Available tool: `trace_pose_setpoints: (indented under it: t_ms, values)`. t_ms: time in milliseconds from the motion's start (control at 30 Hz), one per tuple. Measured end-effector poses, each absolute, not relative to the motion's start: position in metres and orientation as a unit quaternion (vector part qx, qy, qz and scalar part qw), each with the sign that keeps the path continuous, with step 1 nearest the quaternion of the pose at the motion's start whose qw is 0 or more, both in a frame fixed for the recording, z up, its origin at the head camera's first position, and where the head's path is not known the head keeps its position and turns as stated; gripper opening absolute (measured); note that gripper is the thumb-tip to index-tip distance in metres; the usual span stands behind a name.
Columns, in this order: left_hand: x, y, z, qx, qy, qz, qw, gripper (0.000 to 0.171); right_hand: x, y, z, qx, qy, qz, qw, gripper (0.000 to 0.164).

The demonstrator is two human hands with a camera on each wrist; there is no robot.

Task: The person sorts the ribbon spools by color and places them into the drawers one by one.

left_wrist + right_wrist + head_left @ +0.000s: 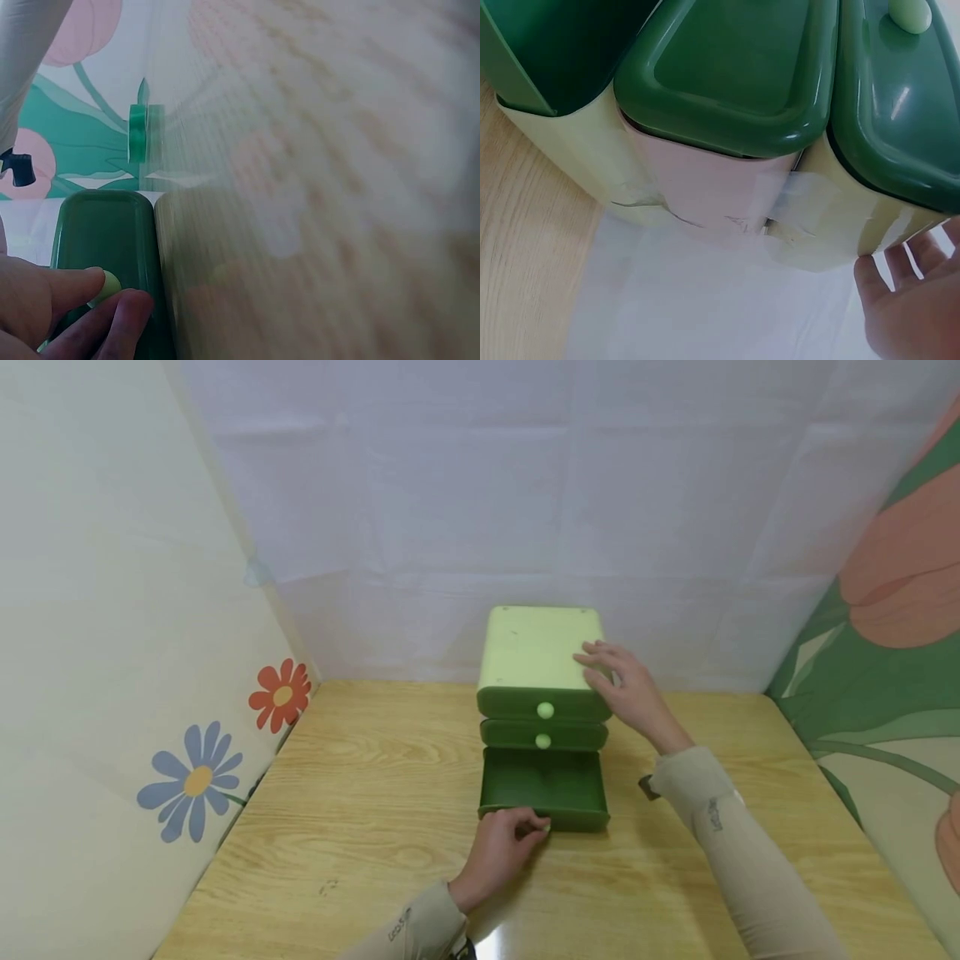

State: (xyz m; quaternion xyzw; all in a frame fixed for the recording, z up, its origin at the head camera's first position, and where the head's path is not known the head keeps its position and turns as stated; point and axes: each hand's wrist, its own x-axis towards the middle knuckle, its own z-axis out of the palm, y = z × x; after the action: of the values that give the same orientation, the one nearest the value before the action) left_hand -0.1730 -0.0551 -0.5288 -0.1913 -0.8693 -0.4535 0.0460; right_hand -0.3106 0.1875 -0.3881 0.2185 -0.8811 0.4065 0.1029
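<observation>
A small cabinet (540, 643) with a light green top and three dark green drawers stands on the table. Its bottom drawer (581, 821) is pulled out, and no objects show inside. My left hand (498, 852) pinches that drawer's pale green knob (110, 286) between thumb and fingers. On the cabinet's right side rests my right hand (626, 689), fingers extended over the top edge. The top drawer (510, 703) and middle drawer (510, 733) are closed, each with a round knob. In the right wrist view, the right hand's fingertips touch the top tier's side wall (832, 225).
The wood-grain table (360, 827) carries the cabinet near its back edge. White cloth (450, 510) hangs behind it. Flower-printed panels stand at left (97, 635) and right (900, 693). A small green cylindrical thing (138, 133) shows in the left wrist view.
</observation>
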Motion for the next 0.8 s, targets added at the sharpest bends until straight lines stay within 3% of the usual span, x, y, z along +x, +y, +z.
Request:
trace_pose_setpoints:
  t_ms: [233,400,800]
  values:
    - [-0.172,-0.055,-0.529,-0.194,-0.868,-0.455,0.04,0.009,-0.312,0.19,-0.391,0.227,-0.875,0.415,0.1,0.046]
    - [-0.172,-0.056,-0.529,-0.193,-0.867,-0.459,0.039,0.009,-0.313,0.2,-0.392,0.239,-0.856,0.453,0.066,0.051]
    - [-0.173,-0.055,-0.53,-0.203,-0.865,-0.455,0.052,0.01,-0.305,0.252,-0.405,0.173,-0.88,0.439,0.042,0.06]
